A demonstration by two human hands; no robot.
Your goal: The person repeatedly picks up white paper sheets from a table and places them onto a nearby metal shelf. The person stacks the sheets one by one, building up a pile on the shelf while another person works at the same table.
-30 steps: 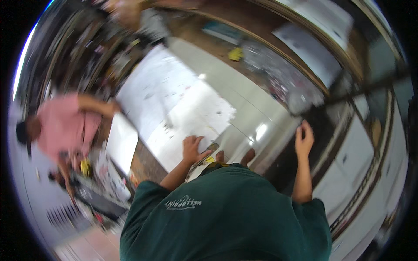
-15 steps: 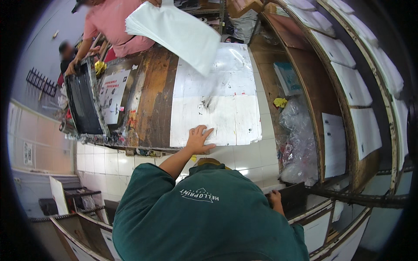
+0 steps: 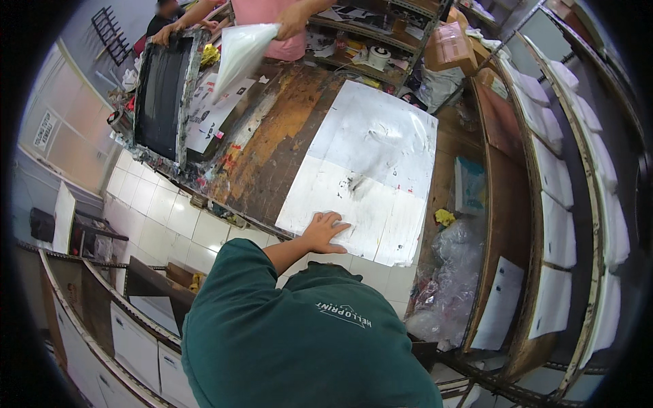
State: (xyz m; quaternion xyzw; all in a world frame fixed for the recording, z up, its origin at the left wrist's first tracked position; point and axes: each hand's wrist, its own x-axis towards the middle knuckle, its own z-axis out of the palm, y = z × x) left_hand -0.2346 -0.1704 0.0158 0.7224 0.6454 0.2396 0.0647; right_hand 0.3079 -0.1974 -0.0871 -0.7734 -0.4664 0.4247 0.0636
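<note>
My left hand (image 3: 325,233) lies with spread fingers on the near edge of a large white board (image 3: 320,204) on the wooden table. The board is creased and has dark smudges in its middle. My right hand is out of sight, hidden beyond my green shirt. Across the table, a co-worker in pink holds a floppy white sheet or bag (image 3: 248,51), blurred by motion, in one hand (image 3: 294,20). Their other hand (image 3: 166,34) grips the top of a dark screen-printing frame (image 3: 162,102), which stands tilted up beside a white printed sheet (image 3: 221,112).
Drying racks (image 3: 544,204) with white sheets run along the right. Crumpled clear plastic (image 3: 449,272) and a yellow rag (image 3: 445,217) lie beside the table (image 3: 265,163). Cardboard boxes (image 3: 449,46) and shelves (image 3: 360,34) stand at the back; more racks (image 3: 115,299) are at lower left.
The co-worker has swung the white sheet or bag leftward, off the board toward the printing frame. My view has turned, and my right hand has left it. My left hand stays on the board.
</note>
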